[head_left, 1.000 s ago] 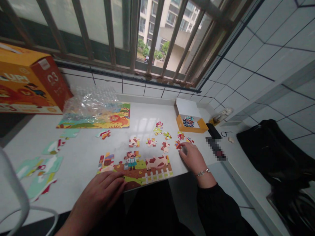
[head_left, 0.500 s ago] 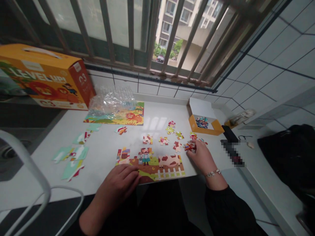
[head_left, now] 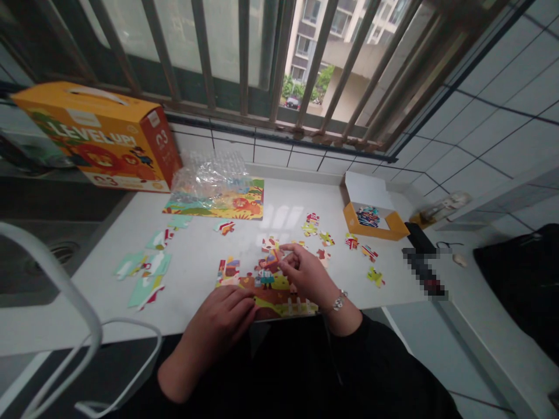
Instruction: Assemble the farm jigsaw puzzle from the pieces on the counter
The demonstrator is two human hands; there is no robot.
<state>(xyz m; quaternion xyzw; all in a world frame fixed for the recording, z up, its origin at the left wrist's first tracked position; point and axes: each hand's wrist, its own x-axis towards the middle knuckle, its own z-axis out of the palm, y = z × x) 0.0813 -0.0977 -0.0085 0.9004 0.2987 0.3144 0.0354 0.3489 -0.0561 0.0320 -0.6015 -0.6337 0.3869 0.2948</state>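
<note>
A partly assembled farm jigsaw puzzle (head_left: 271,302) lies near the counter's front edge. Over its lower left corner rests my left hand (head_left: 222,320), fingers stretched out and holding nothing. My right hand (head_left: 305,273) pinches a colourful puzzle piece (head_left: 273,258) between thumb and fingers, just above the farmer figure in the puzzle. That hand hides the cow part and some loose pieces behind it. A brown-and-white loose piece (head_left: 269,242) lies beyond the held one. To the right, a yellow-green loose piece (head_left: 375,277) and a red barn piece (head_left: 351,241) lie on the counter.
Green puzzle pieces (head_left: 148,265) spread over the left side. Bubble wrap (head_left: 212,177) covers part of a lion picture (head_left: 244,206), beside an orange box (head_left: 109,139). An open yellow box (head_left: 388,226) stands back right. A white cable (head_left: 74,291) curves at the front left.
My right hand has moved left from the loose pieces on the right, bringing a puzzle piece over the jigsaw. My left hand stays on the lower left corner. The view has shifted slightly.
</note>
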